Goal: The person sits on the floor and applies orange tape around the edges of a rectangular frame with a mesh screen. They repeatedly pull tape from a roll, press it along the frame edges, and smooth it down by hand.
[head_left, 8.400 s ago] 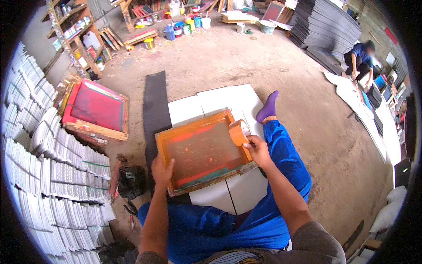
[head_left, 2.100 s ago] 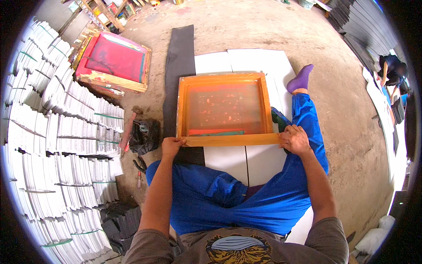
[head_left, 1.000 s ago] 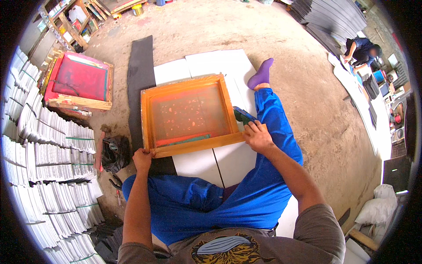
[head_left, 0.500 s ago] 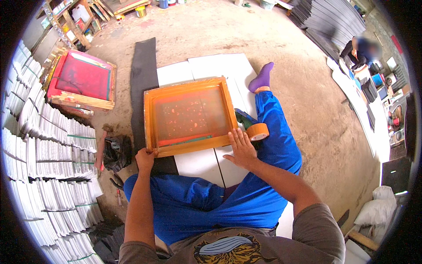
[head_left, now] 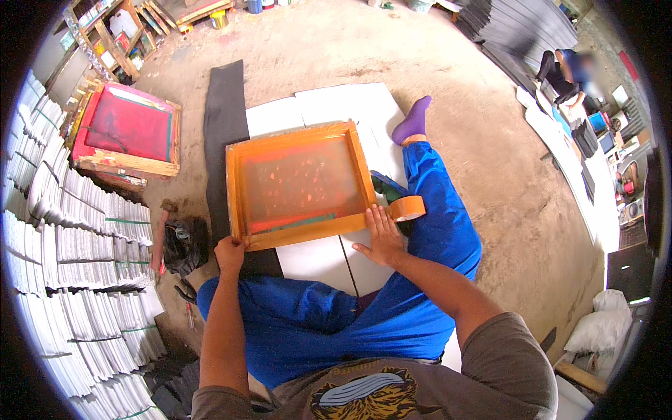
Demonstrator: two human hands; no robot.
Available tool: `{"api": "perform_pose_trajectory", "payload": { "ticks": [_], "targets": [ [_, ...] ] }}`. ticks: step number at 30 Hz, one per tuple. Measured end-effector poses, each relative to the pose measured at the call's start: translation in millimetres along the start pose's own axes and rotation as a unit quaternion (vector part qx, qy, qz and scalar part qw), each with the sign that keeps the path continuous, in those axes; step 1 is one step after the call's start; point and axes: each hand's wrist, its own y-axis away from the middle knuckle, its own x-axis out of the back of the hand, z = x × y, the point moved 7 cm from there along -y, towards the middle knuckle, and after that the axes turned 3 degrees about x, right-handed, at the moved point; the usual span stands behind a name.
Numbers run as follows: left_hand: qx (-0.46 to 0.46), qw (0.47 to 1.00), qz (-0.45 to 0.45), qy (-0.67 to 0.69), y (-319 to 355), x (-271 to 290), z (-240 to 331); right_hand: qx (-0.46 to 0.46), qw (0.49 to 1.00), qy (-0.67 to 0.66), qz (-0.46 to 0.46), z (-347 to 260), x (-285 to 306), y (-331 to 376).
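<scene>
A silk-screen frame (head_left: 357, 157) with orange-brown taped sides lies in front of me, its translucent mesh (head_left: 301, 175) dotted with small light marks. Along its near side runs a strip of brown packing tape (head_left: 308, 232), with the tape roll (head_left: 407, 208) at the right end, beside my right leg. My left hand (head_left: 229, 255) is closed at the near left corner, fingers pinching the tape's end there. Flat and spread, my right hand (head_left: 385, 239) rests its fingertips on the strip near the right corner, just left of the roll.
White boards (head_left: 311, 259) and a dark strip (head_left: 222, 126) lie beneath the frame. Bundled white sheets (head_left: 98, 245) are stacked at left, near a red screen frame (head_left: 126, 126) and a black bag (head_left: 185, 245). At far right, a person (head_left: 570, 70) is beside a long table.
My hands stay at the same two corners of the frame, and the tape roll stays beside the right one. The whole view has shifted slightly.
</scene>
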Motion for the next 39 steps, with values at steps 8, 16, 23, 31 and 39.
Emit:
{"api": "perform_pose_trajectory", "payload": {
  "ticks": [8, 16, 23, 31, 39],
  "targets": [
    [-0.014, 0.999, 0.011, -0.034, 1.9, 4.5, 13.3, 0.001, 0.999, 0.04, 0.032, -1.0, 3.0, -5.5],
    [-0.015, 1.0, 0.01, -0.018, 3.4, 3.7, 9.8, 0.002, 0.996, 0.009, 0.091, -5.3, 16.5, -5.1],
    [-0.003, 1.0, 0.003, -0.004, 2.9, 1.3, 2.1, -0.121, 0.987, -0.028, 0.105, 81.3, 87.2, -100.5],
    [0.004, 1.0, -0.015, 0.004, 2.6, 2.3, 2.3, -0.228, 0.967, -0.025, -0.115, 126.3, 51.5, -127.6],
    [0.008, 1.0, -0.007, -0.008, 1.1, 4.9, -1.1, -0.227, 0.965, -0.056, -0.115, 142.5, 33.0, -123.5]
  ]
}}
